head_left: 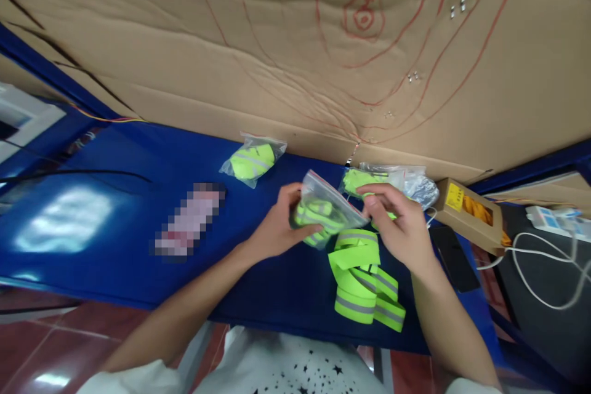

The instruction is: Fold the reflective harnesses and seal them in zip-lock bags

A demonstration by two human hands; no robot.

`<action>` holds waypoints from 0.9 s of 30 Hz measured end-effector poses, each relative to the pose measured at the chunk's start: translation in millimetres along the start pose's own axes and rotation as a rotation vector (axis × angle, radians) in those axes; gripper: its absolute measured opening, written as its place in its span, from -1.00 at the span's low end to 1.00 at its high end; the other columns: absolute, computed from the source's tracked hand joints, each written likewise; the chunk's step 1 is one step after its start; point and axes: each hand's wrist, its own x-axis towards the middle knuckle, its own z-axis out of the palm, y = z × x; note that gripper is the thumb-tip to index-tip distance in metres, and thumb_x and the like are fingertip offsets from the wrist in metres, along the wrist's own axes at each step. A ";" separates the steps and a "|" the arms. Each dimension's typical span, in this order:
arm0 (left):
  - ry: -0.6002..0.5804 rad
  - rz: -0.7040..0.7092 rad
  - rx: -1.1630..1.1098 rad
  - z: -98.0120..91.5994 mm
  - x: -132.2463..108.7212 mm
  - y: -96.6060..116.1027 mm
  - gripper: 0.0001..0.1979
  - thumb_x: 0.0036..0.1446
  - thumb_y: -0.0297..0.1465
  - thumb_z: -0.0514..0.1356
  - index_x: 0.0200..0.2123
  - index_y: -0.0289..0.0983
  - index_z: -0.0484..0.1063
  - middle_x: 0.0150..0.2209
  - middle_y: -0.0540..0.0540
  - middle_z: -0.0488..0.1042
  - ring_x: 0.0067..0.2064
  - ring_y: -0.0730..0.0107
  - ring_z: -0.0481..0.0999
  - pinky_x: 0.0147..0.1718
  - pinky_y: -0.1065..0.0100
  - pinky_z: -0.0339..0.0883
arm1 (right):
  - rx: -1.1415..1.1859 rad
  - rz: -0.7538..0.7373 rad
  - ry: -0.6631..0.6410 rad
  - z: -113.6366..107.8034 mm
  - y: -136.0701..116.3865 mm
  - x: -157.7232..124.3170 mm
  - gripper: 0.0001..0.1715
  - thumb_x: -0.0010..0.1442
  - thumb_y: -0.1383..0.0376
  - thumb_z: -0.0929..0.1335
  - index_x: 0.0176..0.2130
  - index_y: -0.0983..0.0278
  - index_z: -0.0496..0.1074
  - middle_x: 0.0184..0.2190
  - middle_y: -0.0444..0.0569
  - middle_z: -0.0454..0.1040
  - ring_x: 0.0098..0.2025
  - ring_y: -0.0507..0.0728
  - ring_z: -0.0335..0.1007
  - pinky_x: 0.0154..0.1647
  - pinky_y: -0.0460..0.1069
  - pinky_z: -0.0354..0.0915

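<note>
My left hand is closed around a clear zip-lock bag that holds a folded neon-yellow reflective strap. The bag is tilted, its red-lined seal edge slanting down toward my right hand. That hand is closed at the bag's right corner, with neon-yellow strap material showing at its fingers; how it is gripped is partly hidden. Just below, a loose neon-yellow reflective strap with grey stripes lies in loops on the blue table.
Another bagged yellow strap lies toward the cardboard wall. Behind my right hand are more clear bags, an open cardboard box and a black phone. A blurred-out item lies left. White cables run at right.
</note>
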 end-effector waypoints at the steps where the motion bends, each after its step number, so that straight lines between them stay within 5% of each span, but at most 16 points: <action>1: 0.049 -0.054 0.037 -9.2 5.8 -0.4 -0.16 0.13 -0.18 0.46 0.26 -0.17 0.00 0.10 -0.26 0.50 0.11 0.04 0.60 0.09 0.01 0.50 | -0.042 -0.001 0.066 -9.4 5.2 -4.2 -0.70 0.43 0.09 0.36 -0.01 0.19 0.56 -0.41 -0.10 0.53 -0.40 0.07 0.45 -0.37 -0.05 0.33; 4: 0.240 -0.205 0.371 -41.8 28.3 0.3 -0.09 0.11 -0.19 0.46 0.32 -0.25 -0.02 -0.02 -0.28 0.54 0.01 -0.12 0.64 0.01 -0.12 0.52 | -0.081 0.058 0.243 -33.8 27.9 -22.8 -0.69 0.41 0.08 0.38 0.02 0.19 0.54 -0.45 -0.13 0.50 -0.41 0.08 0.44 -0.38 -0.05 0.33; 7: 0.338 -0.143 0.742 -61.1 47.1 5.2 -0.12 0.20 -0.26 0.39 0.41 -0.34 -0.01 0.26 -0.52 0.36 0.29 -0.37 0.43 0.16 -0.23 0.39 | -0.070 0.147 0.310 -46.4 49.4 -48.8 -0.67 0.41 0.08 0.38 0.06 0.18 0.51 -0.50 -0.18 0.45 -0.48 0.05 0.39 -0.45 -0.07 0.30; 11: 0.352 0.054 1.034 -41.9 43.3 18.9 -0.40 0.38 -0.35 0.15 0.41 -0.35 0.14 0.49 -0.47 0.02 0.48 -0.44 0.07 0.36 -0.36 0.03 | -0.180 0.146 0.133 -48.7 63.4 -91.5 -0.75 0.41 0.15 0.38 0.02 0.16 0.53 -0.41 -0.12 0.53 -0.39 0.09 0.53 -0.30 -0.03 0.44; 13: 0.204 0.116 0.999 -17.6 27.4 27.2 -0.47 0.41 -0.33 0.12 0.38 -0.30 0.22 0.47 -0.40 0.10 0.47 -0.31 0.13 0.39 -0.30 0.05 | -0.230 0.142 0.035 -49.0 67.9 -114.0 -0.75 0.42 0.18 0.37 0.05 0.14 0.53 -0.35 -0.09 0.57 -0.31 0.13 0.59 -0.25 -0.01 0.47; 15: -0.192 0.198 0.834 10.5 6.4 34.3 -0.41 0.39 -0.22 0.18 0.41 -0.17 0.19 0.46 -0.32 0.18 0.46 -0.14 0.21 0.37 -0.16 0.19 | -0.251 0.178 0.006 -49.5 72.8 -135.5 -0.69 0.42 0.18 0.36 0.12 0.11 0.48 -0.31 -0.07 0.58 -0.27 0.16 0.61 -0.26 0.00 0.49; 16: -0.426 0.228 0.751 24.6 -4.1 36.7 -0.28 0.33 -0.11 0.26 0.45 -0.10 0.13 0.50 -0.29 0.09 0.48 -0.16 0.17 0.38 -0.16 0.20 | -0.258 0.207 0.008 -49.4 75.2 -145.5 -0.65 0.42 0.17 0.35 0.16 0.10 0.45 -0.29 -0.07 0.59 -0.26 0.17 0.61 -0.26 0.00 0.50; 18: -0.658 0.269 0.655 51.4 -21.4 38.1 0.05 0.09 0.09 0.40 0.51 -0.05 0.01 0.56 -0.32 -0.10 0.53 -0.33 0.01 0.41 -0.30 0.07 | -0.275 0.261 0.018 -46.6 79.2 -162.9 -0.58 0.43 0.15 0.34 0.23 0.09 0.37 -0.23 -0.07 0.59 -0.23 0.17 0.61 -0.19 0.02 0.53; 22: -0.741 0.330 0.668 89.8 -31.0 28.0 0.29 -0.13 0.04 0.55 0.53 -0.01 -0.09 0.57 -0.41 -0.34 0.55 -0.48 -0.19 0.40 -0.52 -0.28 | -0.353 0.262 -0.074 -27.1 81.9 -184.1 -0.54 0.45 0.12 0.33 0.28 0.08 0.35 0.05 0.04 0.55 0.07 0.23 0.55 0.09 0.13 0.49; 27: -0.730 0.256 0.664 104.1 -16.6 13.1 0.16 -0.03 -0.18 0.49 0.52 -0.14 -0.06 0.48 -0.46 0.08 0.47 -0.37 0.13 0.37 -0.40 -0.05 | -0.588 0.233 -0.098 5.8 84.2 -186.5 -0.48 0.47 0.16 0.28 0.35 0.12 0.33 0.33 0.17 0.35 0.35 0.40 0.30 0.27 0.33 0.30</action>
